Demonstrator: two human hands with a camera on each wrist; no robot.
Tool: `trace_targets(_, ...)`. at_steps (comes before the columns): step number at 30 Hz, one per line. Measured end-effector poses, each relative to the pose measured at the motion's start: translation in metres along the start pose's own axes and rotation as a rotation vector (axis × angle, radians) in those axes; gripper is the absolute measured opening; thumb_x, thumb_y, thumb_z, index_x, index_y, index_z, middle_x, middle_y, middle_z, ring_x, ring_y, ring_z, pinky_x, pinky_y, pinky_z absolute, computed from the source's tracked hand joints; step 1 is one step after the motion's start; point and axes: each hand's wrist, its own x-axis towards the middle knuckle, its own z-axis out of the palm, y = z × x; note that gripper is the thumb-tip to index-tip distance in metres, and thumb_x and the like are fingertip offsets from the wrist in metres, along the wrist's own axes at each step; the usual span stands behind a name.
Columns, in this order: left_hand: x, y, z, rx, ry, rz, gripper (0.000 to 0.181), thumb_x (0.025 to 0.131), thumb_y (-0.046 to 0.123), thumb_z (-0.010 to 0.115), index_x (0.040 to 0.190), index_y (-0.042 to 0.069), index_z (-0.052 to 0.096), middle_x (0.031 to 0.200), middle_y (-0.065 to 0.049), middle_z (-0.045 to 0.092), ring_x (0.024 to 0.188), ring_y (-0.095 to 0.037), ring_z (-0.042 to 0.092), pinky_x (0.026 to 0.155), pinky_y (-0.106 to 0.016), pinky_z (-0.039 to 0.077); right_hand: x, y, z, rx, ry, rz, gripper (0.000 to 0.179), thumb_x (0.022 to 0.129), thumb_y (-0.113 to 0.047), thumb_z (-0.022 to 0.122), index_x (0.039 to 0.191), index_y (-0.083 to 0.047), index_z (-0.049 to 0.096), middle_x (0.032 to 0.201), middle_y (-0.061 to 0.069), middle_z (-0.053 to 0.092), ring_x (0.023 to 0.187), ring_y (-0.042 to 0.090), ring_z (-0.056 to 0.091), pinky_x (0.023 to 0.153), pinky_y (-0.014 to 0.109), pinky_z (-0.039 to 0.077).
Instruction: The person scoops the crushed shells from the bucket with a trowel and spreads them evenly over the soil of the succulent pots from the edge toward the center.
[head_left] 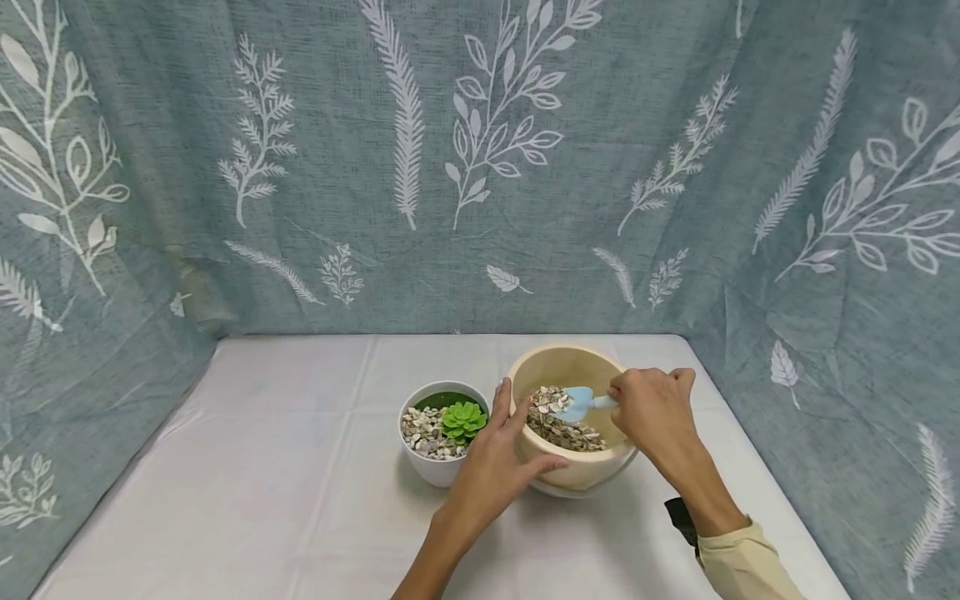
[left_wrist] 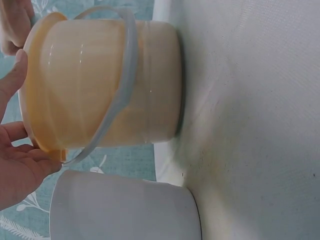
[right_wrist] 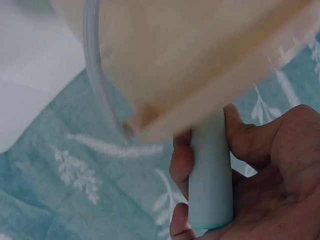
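A cream bucket [head_left: 577,469] with a pale bail handle [left_wrist: 129,65] stands on the white cloth, pebbles [head_left: 576,434] inside it. At the near left of its rim, my left hand [head_left: 498,464] holds the bucket, its thumb along the front. My right hand [head_left: 660,415] grips a small light-blue trowel [head_left: 578,403] by its handle. Inside the bucket's mouth, the trowel's blade bears a heap of pebbles [head_left: 550,400]. The right wrist view shows fingers and thumb around the trowel handle [right_wrist: 211,175]; the bucket wall covers the blade there.
Left of the bucket, close to my left hand, stands a white pot [head_left: 437,472] with a green succulent [head_left: 462,421] and pebbles [head_left: 429,433] inside. White cloth [head_left: 247,483] covers the table. A teal leaf-patterned curtain [head_left: 322,167] surrounds its back and sides.
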Motion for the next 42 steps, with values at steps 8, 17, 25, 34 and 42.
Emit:
trace_targets(8, -0.004, -0.007, -0.011, 0.054, 0.046, 0.014, 0.101, 0.081, 0.056, 0.083, 0.158, 0.002, 0.044, 0.172, -0.023, 0.02, 0.157, -0.042, 0.029, 0.122, -0.051, 0.04, -0.005, -0.006, -0.03, 0.051, 0.053, 0.021, 0.015, 0.087, -0.001, 0.074, 0.079, -0.012, 0.081, 0.067, 0.005, 0.073, 0.063, 0.026, 0.059, 0.079, 0.054, 0.031)
trace_targets(17, -0.02, -0.024, -0.038, 0.134, 0.263, 0.017, 0.098, 0.084, 0.048, 0.083, 0.156, -0.004, 0.043, 0.164, -0.026, 0.041, 0.153, -0.043, 0.042, 0.121, -0.054, 0.042, -0.001, -0.038, -0.046, 0.083, 0.074, -0.018, 0.014, 0.093, -0.008, 0.073, 0.084, -0.013, 0.082, 0.067, 0.004, 0.073, 0.063, 0.024, 0.059, 0.078, 0.051, 0.032)
trace_targets(25, -0.029, -0.061, -0.069, 0.1, 0.215, -0.29, 0.126, 0.076, 0.054, 0.089, 0.164, -0.004, 0.022, 0.173, -0.029, 0.012, 0.16, -0.05, 0.018, 0.119, -0.063, 0.041, 0.019, -0.09, -0.027, 0.062, 0.003, -0.123, 0.037, 0.093, -0.011, 0.076, 0.058, -0.019, 0.064, 0.054, -0.005, 0.058, 0.056, 0.015, 0.048, 0.075, 0.043, 0.028)
trace_targets(34, -0.033, -0.077, -0.075, 0.019, 0.092, -0.348, 0.129, 0.075, 0.059, 0.089, 0.165, -0.004, 0.02, 0.171, -0.027, 0.025, 0.144, -0.05, 0.049, 0.11, -0.059, 0.051, 0.042, -0.145, 0.004, -0.118, -0.125, -0.233, 0.044, 0.088, -0.013, 0.079, 0.057, -0.02, 0.049, 0.055, -0.003, 0.046, 0.054, 0.018, 0.045, 0.075, 0.044, 0.031)
trace_targets(42, -0.035, -0.074, -0.075, 0.02, 0.089, -0.353, 0.125, 0.077, 0.054, 0.089, 0.164, -0.005, 0.021, 0.169, -0.029, 0.03, 0.143, -0.051, 0.05, 0.11, -0.06, 0.05, 0.06, -0.163, 0.002, -0.28, -0.157, -0.301, 0.042, 0.089, -0.018, 0.081, 0.06, -0.018, 0.05, 0.056, 0.0, 0.046, 0.054, 0.023, 0.052, 0.097, 0.063, 0.048)
